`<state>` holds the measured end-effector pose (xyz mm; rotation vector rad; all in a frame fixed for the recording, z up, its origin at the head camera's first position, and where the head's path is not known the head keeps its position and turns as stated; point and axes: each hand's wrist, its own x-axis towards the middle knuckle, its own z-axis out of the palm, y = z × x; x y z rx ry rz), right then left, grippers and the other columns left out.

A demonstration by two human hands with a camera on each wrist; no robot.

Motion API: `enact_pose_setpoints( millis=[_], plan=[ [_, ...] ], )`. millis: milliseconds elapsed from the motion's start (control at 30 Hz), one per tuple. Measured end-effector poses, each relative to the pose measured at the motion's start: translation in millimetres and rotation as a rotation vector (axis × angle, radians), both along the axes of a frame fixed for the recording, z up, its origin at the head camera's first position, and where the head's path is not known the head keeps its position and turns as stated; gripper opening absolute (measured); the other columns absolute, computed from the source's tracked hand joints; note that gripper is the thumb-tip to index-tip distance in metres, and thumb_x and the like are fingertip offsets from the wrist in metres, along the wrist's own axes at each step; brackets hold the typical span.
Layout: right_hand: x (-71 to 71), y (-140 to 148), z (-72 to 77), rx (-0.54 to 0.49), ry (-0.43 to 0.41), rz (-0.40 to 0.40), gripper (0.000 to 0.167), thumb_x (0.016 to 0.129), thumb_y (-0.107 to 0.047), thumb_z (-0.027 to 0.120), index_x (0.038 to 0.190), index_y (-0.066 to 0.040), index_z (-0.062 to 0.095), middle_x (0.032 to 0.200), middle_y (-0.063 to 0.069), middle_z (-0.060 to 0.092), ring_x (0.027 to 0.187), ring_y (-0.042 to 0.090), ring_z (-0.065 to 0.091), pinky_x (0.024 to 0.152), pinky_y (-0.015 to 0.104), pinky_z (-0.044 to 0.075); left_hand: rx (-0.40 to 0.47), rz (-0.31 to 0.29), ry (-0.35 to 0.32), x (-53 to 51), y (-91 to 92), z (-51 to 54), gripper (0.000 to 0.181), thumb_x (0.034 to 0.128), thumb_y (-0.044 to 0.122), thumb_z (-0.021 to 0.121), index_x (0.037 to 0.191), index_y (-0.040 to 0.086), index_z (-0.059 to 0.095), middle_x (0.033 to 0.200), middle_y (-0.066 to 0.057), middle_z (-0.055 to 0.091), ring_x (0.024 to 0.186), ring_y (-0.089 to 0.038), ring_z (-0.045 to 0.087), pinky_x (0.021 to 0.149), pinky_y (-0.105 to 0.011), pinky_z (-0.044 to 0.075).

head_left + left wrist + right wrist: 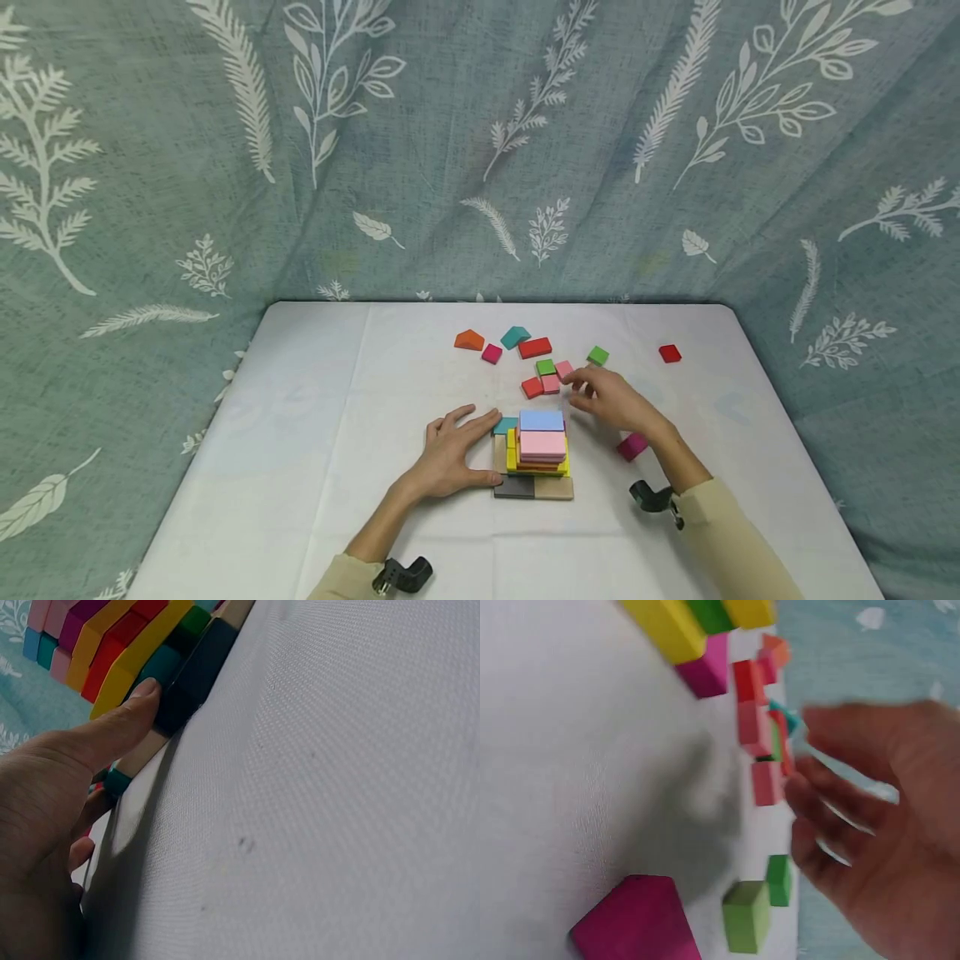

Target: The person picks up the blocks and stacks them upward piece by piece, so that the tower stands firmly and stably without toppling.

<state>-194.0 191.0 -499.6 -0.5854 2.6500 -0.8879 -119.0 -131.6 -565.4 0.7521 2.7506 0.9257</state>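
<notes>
White table (405, 375): block stack (542, 443) against left fingers (480, 426), splayed; pink blocks (551, 384) just beside right fingers (585, 376), curved, ungrasping.

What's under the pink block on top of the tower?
Under the top pink block, the left wrist view shows another pink block, then purple, orange, red and yellow blocks. Only their outsides show; whatever's in the middle is covered.

The head view is bright and rather sharp, with soft shadow on the table (247, 467) at lower right. The left wrist view is dimmer; the left hand (41, 802) darkens toward lower left. The right hand (900, 844) is blurred, at right.
</notes>
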Motion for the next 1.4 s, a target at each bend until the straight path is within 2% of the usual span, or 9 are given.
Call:
enact_pose_setpoints(
  millis=[100,300,433,600,767,933,1067,1200,1400],
  plan=[
    [-14.2,-6.4,-6.8,0.045,0.069,-0.070,0.042,0.096,-0.015,0.068,0.136,-0.007,0.061,0.126,0.013,0.059,0.100,0.023,0.059,0.080,0.037,0.054,-0.012,0.003,-0.006,0.0,-1.0,-1.1,0.098,0.0771,0.066,0.076,0.158,0.028,0.035,0.161,0.011,0.035,0.151,-0.026,0.017,0.109,-0.055,0.014],
    [-31.8,-10.4,-22.1,0.111,0.020,-0.103,0.060,0.096,-0.015,0.066,0.151,-0.006,0.044,0.145,0.021,0.045,0.120,0.033,0.056,0.101,0.052,0.048,-0.026,-0.001,-0.008,-0.7,-1.1,-2.2,0.099,0.0773,0.068,0.074,0.158,0.030,0.033,0.162,0.013,0.034,0.152,-0.026,0.016,0.109,-0.054,0.013],
    [-35.7,-11.0,-25.4,0.090,0.035,-0.129,0.048,0.095,-0.015,0.068,0.141,-0.005,0.055,0.140,0.020,0.048,0.117,0.033,0.056,0.101,0.051,0.048,-0.018,-0.001,-0.007,-1.1,-1.0,-1.8,0.099,0.0770,0.068,0.075,0.158,0.030,0.034,0.162,0.012,0.034,0.152,-0.026,0.016,0.109,-0.054,0.013],
    [-36.0,-11.1,-25.8,0.059,0.044,-0.198,0.041,0.093,-0.023,0.073,0.128,-0.004,0.062,0.117,0.013,0.059,0.098,0.024,0.057,0.084,0.039,0.053,-0.019,-0.001,-0.010,-1.6,-0.8,-1.2,0.099,0.0769,0.068,0.075,0.158,0.030,0.034,0.161,0.013,0.034,0.152,-0.025,0.015,0.109,-0.054,0.013],
    [-23.4,-12.5,-6.7,-0.039,0.027,-0.232,0.042,0.090,-0.028,0.077,0.125,-0.007,0.063,0.109,0.007,0.063,0.091,0.020,0.058,0.067,0.030,0.051,-0.029,-0.002,-0.010,-1.6,-1.1,-1.3,0.099,0.0770,0.068,0.074,0.158,0.031,0.033,0.162,0.013,0.034,0.152,-0.025,0.015,0.109,-0.055,0.014],
    [4.3,-13.9,33.0,-0.140,0.027,-0.092,0.040,0.088,-0.030,0.079,0.122,-0.014,0.066,0.110,0.000,0.066,0.094,0.020,0.058,0.072,0.034,0.050,-0.002,-0.010,0.003,-0.8,-0.7,-0.7,0.097,0.0772,0.067,0.075,0.158,0.028,0.036,0.161,0.009,0.036,0.151,-0.028,0.018,0.108,-0.058,0.016],
    [24.1,-13.7,54.1,-0.155,-0.001,0.043,0.042,0.086,-0.038,0.080,0.121,-0.020,0.066,0.107,-0.007,0.064,0.096,0.020,0.058,0.075,0.034,0.050,0.003,-0.008,0.016,-0.4,-0.8,0.0,0.097,0.0772,0.065,0.076,0.157,0.027,0.037,0.160,0.008,0.038,0.150,-0.030,0.019,0.107,-0.058,0.017],
    [35.3,-13.6,61.0,-0.142,-0.025,0.113,0.043,0.085,-0.041,0.081,0.120,-0.022,0.065,0.104,-0.009,0.062,0.098,0.025,0.058,0.074,0.030,0.051,0.011,-0.005,0.023,-0.1,-1.0,0.7,0.096,0.0773,0.064,0.077,0.156,0.025,0.039,0.160,0.006,0.039,0.150,-0.031,0.020,0.106,-0.060,0.017],
    [40.6,-14.6,60.5,-0.151,-0.058,0.112,0.040,0.082,-0.043,0.083,0.113,-0.023,0.065,0.099,-0.008,0.062,0.095,0.023,0.057,0.073,0.030,0.050,-0.003,-0.007,0.000,0.0,-0.6,3.3,0.097,0.0776,0.065,0.076,0.157,0.027,0.037,0.161,0.008,0.037,0.151,-0.029,0.018,0.108,-0.059,0.016]
  ],
)
